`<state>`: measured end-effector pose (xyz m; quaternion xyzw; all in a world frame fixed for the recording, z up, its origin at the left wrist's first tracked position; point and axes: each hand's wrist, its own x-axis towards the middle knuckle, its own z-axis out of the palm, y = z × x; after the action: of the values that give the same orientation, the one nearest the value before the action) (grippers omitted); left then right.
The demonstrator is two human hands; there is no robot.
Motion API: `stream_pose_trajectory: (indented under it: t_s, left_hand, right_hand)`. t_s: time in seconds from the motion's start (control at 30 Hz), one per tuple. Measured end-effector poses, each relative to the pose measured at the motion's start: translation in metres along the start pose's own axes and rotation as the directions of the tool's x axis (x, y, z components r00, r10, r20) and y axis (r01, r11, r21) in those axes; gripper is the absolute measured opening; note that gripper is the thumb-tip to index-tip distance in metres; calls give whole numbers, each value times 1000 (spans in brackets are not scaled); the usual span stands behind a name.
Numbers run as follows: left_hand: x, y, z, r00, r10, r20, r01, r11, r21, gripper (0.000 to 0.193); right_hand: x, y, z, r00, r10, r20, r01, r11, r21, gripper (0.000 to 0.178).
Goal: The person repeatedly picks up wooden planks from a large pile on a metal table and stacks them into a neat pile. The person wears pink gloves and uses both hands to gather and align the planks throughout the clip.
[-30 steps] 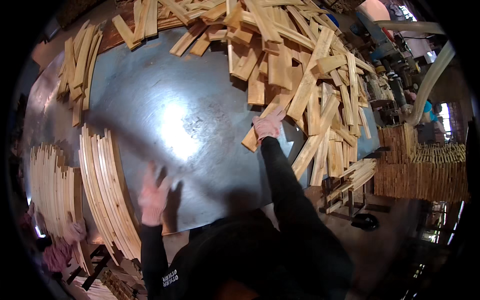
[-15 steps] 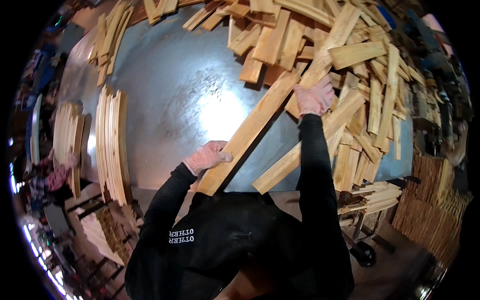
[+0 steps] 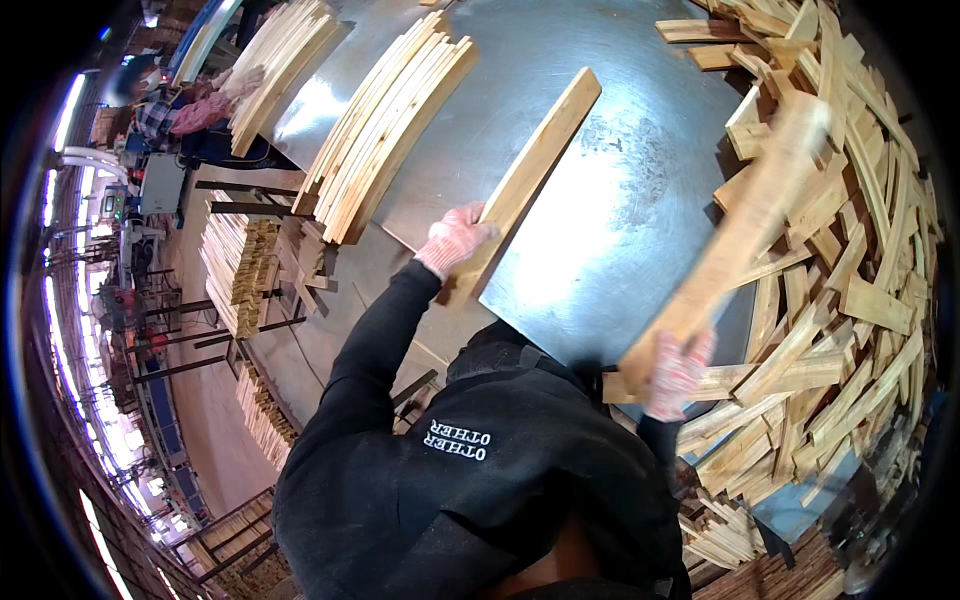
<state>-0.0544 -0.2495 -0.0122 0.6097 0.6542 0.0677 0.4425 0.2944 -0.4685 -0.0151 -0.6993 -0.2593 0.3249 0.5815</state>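
- Head view: left hand (image 3: 459, 238) grips a long plank (image 3: 548, 145), now nearer the stacked strips (image 3: 400, 130).
- Right hand (image 3: 681, 376) now holds a blurred plank (image 3: 727, 243); neither is free.

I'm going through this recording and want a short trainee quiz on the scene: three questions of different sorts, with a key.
1. Multiple choice: what is the left hand holding?
A) a hammer
B) a wooden plank
C) a metal pipe

2. True or false: the jumbled heap of planks is on the right side of the metal table.

3. Fill in the blank: the motion-blurred plank is in the grip of the ____ hand.

Key: 1. B. 2. True. 3. Right; its lower end is at the right hand.
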Motion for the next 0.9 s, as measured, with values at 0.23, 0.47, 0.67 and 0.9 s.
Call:
stream_pose_trajectory:
  t_s: [0.23, 0.47, 0.67, 0.9]
  left_hand:
    - [23, 23, 43, 960, 20, 281, 227, 532, -816, 51]
    - [37, -23, 52, 588, 646, 487, 737, -179, -652, 58]
    - [-26, -50, 10, 684, 474, 554, 615, 33, -788, 111]
    - [-51, -37, 40, 838, 167, 519, 411, 432, -803, 69]
  right_hand:
    - [6, 23, 168, 920, 241, 310, -314, 926, 211, 64]
    - [19, -13, 171, 847, 289, 447, -458, 823, 336, 62]
    - [14, 1, 158, 882, 279, 380, -389, 886, 251, 62]
    - [3, -18, 189, 880, -210, 427, 407, 797, -447, 51]
